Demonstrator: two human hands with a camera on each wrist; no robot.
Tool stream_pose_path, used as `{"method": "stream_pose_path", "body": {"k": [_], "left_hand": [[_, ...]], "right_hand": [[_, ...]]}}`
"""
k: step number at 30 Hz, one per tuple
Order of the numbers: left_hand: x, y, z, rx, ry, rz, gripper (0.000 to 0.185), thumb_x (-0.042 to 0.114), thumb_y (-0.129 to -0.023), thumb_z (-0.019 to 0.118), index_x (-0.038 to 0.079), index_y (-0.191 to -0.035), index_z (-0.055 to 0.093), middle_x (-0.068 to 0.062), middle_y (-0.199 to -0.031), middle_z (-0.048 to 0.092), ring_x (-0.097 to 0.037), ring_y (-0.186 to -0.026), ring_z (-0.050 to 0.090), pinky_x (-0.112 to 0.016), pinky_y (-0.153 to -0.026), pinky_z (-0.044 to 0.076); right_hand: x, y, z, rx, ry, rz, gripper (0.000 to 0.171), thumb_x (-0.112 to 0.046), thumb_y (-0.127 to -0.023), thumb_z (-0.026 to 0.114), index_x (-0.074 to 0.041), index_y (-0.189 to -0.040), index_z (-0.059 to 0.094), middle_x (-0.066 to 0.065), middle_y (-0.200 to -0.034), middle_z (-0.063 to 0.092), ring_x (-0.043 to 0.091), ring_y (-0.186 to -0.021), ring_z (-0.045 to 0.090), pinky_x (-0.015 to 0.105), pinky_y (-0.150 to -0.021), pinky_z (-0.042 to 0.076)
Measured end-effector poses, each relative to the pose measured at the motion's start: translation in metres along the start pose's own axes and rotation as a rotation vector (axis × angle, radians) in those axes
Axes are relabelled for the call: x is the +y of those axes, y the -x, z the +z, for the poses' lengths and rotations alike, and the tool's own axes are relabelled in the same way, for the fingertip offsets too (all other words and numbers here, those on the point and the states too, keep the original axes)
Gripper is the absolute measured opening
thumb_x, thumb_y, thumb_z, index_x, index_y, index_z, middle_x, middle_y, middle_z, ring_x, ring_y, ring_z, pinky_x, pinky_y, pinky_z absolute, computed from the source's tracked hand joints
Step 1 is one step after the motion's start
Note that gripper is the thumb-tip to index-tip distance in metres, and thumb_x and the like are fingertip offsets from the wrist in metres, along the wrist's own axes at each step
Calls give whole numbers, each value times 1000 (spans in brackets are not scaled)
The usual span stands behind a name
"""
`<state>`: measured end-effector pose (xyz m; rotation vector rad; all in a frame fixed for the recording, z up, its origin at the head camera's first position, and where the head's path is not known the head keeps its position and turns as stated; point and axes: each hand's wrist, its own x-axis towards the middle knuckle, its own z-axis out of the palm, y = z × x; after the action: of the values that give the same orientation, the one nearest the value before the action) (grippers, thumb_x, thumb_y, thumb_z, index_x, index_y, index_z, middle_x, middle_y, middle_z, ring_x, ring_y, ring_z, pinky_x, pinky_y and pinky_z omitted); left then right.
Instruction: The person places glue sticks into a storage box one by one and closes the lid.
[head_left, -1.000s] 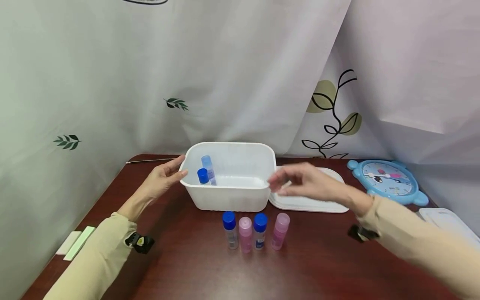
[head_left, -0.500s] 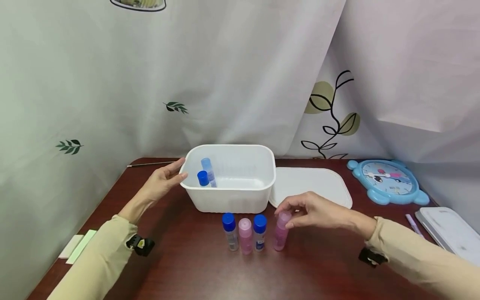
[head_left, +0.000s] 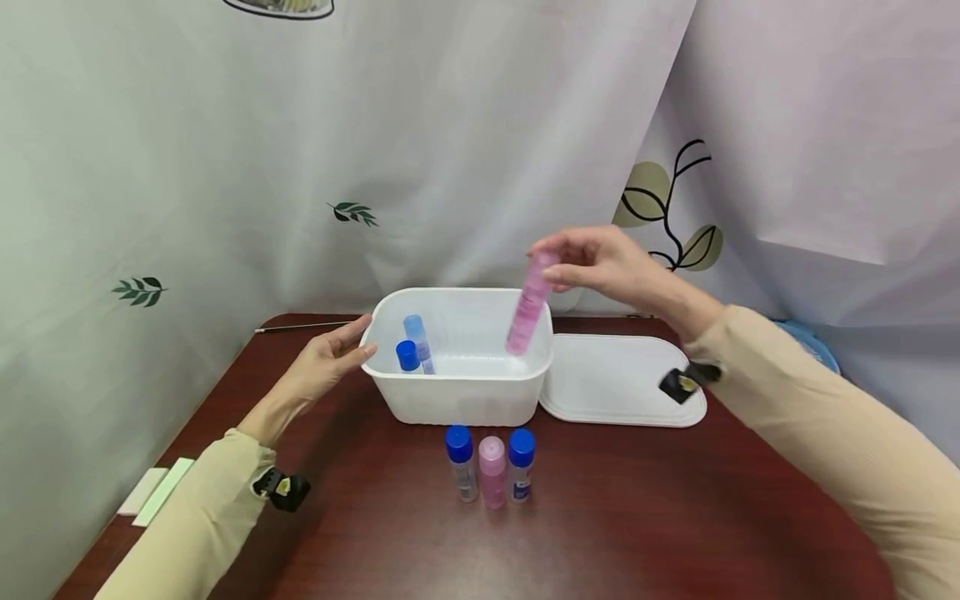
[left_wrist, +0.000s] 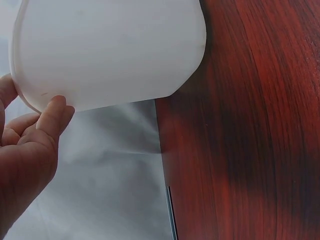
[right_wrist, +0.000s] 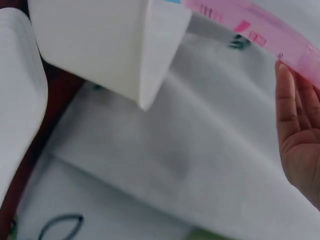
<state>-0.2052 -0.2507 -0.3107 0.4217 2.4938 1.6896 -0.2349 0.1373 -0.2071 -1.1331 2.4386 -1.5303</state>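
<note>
Holding: the right hand (head_left: pixel 607 267) pinches the cap end of the pink bottle (head_left: pixel 527 307) above the right end of the white tub (head_left: pixel 457 392).
Axis: long axis steep, cap up, base tilted down-left into the tub's opening.
Look: translucent pink, slim, with darker pink print.
Views: only the right wrist view shows the print on the pink bottle (right_wrist: pixel 260 27); only the head view shows the tub's inside, with two blue bottles (head_left: pixel 412 350).
Left hand: the left hand (head_left: pixel 322 367) rests with fingers straight against the tub's left wall, its fingers (left_wrist: pixel 52 117) touching the tub.
Around: three bottles (head_left: pixel 491 467) stand before the tub on the table (head_left: pixel 637 517); a lid (head_left: pixel 622 383) lies right of it.
</note>
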Motion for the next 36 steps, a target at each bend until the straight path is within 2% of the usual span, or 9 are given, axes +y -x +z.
{"method": "stream_pose_path", "body": {"k": [3,5,7,10,15,18,29,32,36], "left_hand": [[-1,0,1,4,2,-1,65,18,-96,55,-2,-148,22,-20,-151,26,-14,-123,47,-9,-87,43],[-1,1,2,4,4,-6,64,17,-96,55,-2,-148,22,-20,-151,27,-15,-123,48,-9,-87,43],[-1,2,4,-1,6,-9,64,16,-96,55,-2,-148,21,-20,-151,26,-22,-126,46,-9,-86,44],[0,3,5,-10,12,-8,64,16,-96,54,-2,-148,20,-21,-152,24,-35,-130,38,-10,-87,44],[-1,3,5,-12,9,-2,65,16,-96,54,-2,-148,20,-20,-153,22,-37,-131,35,-9,-87,43],[-1,3,5,-9,3,-1,65,17,-96,55,-2,-148,20,-19,-153,22,-36,-131,35,-9,-87,43],[-1,1,3,-1,-7,4,65,18,-96,55,-2,-147,21,-18,-153,23,-35,-131,36,-12,-90,42],[-2,0,1,3,-15,-2,65,19,-96,55,-2,-148,21,-17,-153,24,-33,-131,38,-14,-92,42],[-3,-1,0,5,-10,-4,65,18,-96,55,-2,-148,21,-16,-153,24,-34,-131,38,-13,-91,43]], "right_hand": [[15,-27,19,-24,-74,49,37,-3,-89,63,6,-123,56,15,-102,66,18,-88,65,35,-78,56],[26,-42,33,-56,-80,88,37,-2,-89,62,6,-125,56,18,-108,65,20,-93,65,36,-81,55],[36,-53,48,-88,-58,132,38,-2,-88,63,4,-125,56,20,-113,64,22,-97,65,35,-82,55],[46,-66,68,-124,25,189,39,-6,-88,65,1,-125,58,17,-116,65,24,-98,65,31,-80,55],[54,-79,89,-166,206,218,37,-14,-87,68,-5,-123,63,11,-111,68,19,-93,64,27,-69,55],[57,-84,97,-177,256,219,36,-14,-87,68,-6,-122,64,10,-108,69,17,-91,63,25,-65,54],[67,-91,111,-166,273,248,37,-10,-87,67,-4,-123,62,12,-113,67,19,-93,64,23,-64,54],[67,-92,111,-159,277,254,40,-10,-87,67,-3,-126,60,14,-116,66,21,-100,64,24,-67,54],[62,-91,104,-156,285,211,47,-10,-87,67,2,-130,54,18,-119,64,26,-108,62,28,-83,53]]}}
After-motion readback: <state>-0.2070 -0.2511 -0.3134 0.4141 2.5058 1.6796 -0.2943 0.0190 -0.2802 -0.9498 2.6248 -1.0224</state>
